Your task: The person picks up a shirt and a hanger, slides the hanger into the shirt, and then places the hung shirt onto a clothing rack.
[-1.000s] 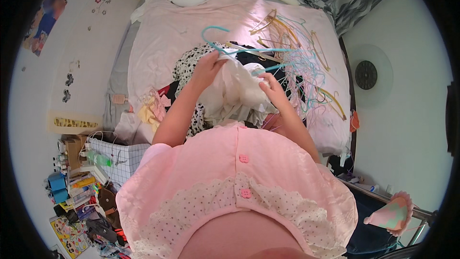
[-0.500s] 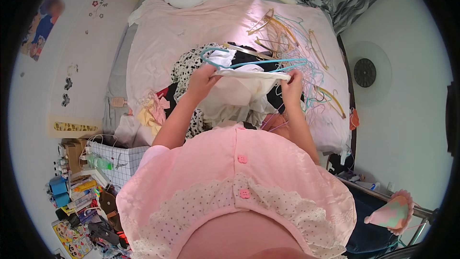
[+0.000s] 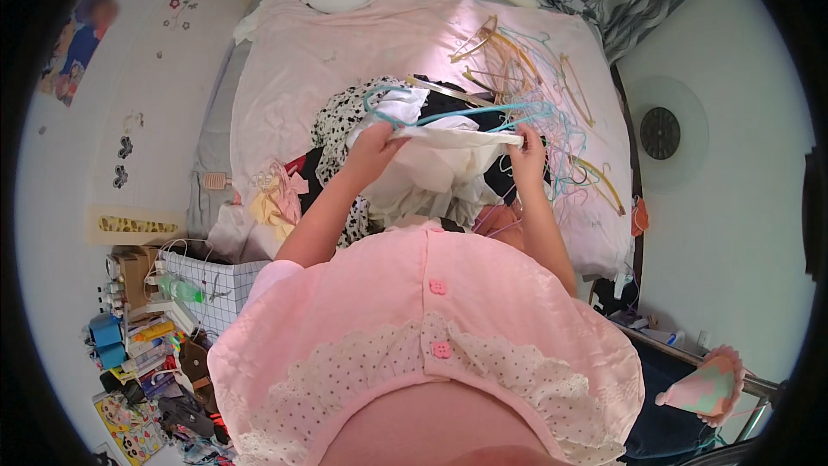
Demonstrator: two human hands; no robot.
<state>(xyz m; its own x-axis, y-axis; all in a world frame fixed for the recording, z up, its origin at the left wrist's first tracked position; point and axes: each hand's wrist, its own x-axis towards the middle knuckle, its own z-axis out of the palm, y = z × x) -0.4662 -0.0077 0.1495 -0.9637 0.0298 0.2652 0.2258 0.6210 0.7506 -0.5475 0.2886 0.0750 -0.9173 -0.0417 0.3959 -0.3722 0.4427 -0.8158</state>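
Note:
A white garment of thin cloth is stretched by its upper edge between my two hands, its lower part hanging in folds over the bed. My left hand is closed on the left end of that edge. At the right end, my right hand pinches the cloth between thumb and fingers. A light blue clothes hanger lies along the upper edge, its hook just above my left hand. Whether my left fingers also grip the hanger, I cannot tell. Behind it is a black-spotted white garment.
Many tangled hangers lie on the right of the pink-covered bed. Pink and yellow clothes are at its left side. A checked fabric bin and piled small goods stand lower left. A party hat is lower right.
My hands and the white garment's upper edge have dropped slightly. The right end of the blue hanger has shifted a little left, toward the garment's edge. Both hands keep their hold.

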